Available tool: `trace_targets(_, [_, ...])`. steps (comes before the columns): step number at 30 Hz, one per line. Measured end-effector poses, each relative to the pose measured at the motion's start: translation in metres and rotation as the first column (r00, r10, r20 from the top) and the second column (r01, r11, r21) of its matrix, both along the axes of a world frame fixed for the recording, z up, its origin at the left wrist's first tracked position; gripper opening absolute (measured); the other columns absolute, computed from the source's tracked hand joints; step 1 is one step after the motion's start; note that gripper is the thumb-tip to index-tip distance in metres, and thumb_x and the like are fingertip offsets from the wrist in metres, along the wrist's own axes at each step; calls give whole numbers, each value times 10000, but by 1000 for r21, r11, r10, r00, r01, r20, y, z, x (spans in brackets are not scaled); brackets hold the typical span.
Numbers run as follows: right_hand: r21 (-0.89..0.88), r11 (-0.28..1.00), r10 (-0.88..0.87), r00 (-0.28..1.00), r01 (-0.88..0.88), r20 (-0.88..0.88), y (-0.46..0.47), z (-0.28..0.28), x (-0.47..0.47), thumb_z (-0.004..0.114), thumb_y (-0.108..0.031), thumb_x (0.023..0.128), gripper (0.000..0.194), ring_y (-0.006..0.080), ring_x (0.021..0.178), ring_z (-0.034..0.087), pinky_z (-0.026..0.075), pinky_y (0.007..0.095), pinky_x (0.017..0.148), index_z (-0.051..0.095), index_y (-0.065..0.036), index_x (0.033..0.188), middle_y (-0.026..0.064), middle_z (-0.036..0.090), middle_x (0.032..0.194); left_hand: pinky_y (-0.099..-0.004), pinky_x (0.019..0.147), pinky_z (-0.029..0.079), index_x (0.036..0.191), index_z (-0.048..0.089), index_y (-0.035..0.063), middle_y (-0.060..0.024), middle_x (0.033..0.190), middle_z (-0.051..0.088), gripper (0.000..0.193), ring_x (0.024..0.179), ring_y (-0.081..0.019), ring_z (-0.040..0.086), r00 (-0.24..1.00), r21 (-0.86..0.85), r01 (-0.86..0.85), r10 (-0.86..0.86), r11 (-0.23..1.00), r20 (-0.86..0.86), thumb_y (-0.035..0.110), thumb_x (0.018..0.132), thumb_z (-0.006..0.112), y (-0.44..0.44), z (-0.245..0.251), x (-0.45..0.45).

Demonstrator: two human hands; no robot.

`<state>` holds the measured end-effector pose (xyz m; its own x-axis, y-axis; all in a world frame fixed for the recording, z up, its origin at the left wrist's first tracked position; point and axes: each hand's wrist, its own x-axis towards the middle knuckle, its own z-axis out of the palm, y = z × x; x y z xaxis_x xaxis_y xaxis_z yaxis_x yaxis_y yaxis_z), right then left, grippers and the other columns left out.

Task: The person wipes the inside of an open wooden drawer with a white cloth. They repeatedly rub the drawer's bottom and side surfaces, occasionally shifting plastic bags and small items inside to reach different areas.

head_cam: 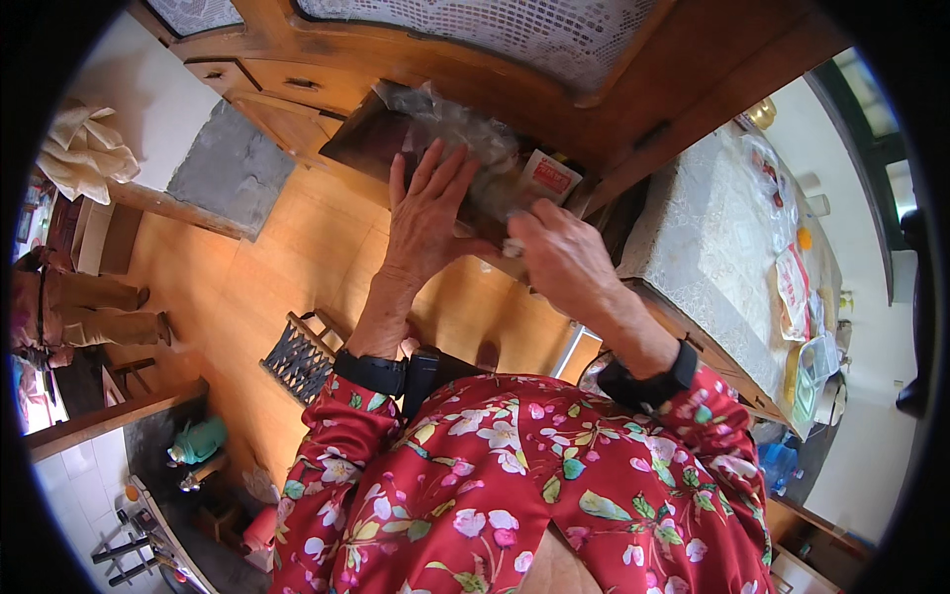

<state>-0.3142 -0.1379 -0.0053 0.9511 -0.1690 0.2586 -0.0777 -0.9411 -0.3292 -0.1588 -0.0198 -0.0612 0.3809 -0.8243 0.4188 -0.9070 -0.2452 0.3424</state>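
Note:
An open drawer (364,145) of the wooden cabinet lies before me, with crumpled clear plastic bags (475,137) inside. My left hand (430,208) is spread flat over the drawer's front part, fingers apart, against the plastic. To its right, my right hand (553,245) is curled around a small whitish thing (512,248), which is blurred and mostly hidden by the fingers. Just beyond the right hand, a white packet with red print (549,177) leans at the drawer's right end.
Right of me stands a table with a lace cloth (690,223), holding bags and plastic containers (813,371). A woven-seat stool (300,356) stands on the floor at lower left. Another person (96,308) stands at the far left. A green thermos (199,441) is at lower left.

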Motion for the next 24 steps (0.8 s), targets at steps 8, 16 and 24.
trace_targets(8, [-18,996,-89,990,87,-105,-9,1,-33,608,-43,705,193,313,775,590,500,415,657,605,-94,891,99,533,817,-539,1129,89,1370,430,103,-64,1447,390,1071,1395,-283,245,1000,16,-18,18,1000,-9,527,465,814,1,3,-2])
trace_targets(16, [-76,996,-71,978,57,-198,5,10,-9,605,-80,761,155,326,845,622,518,399,708,599,-28,907,154,575,865,-553,1124,106,1360,434,84,-73,1427,409,1101,1381,-286,266,999,29,-20,19,999,39,549,432,801,0,-3,0])
trace_targets(24, [-90,983,-177,954,159,-243,4,10,-19,580,-75,768,198,333,849,627,518,416,710,590,-47,964,168,577,915,-545,1127,99,1353,438,81,-71,1431,403,1097,1386,-288,255,1000,-7,-22,22,1000,22,550,430,801,2,-1,-1])
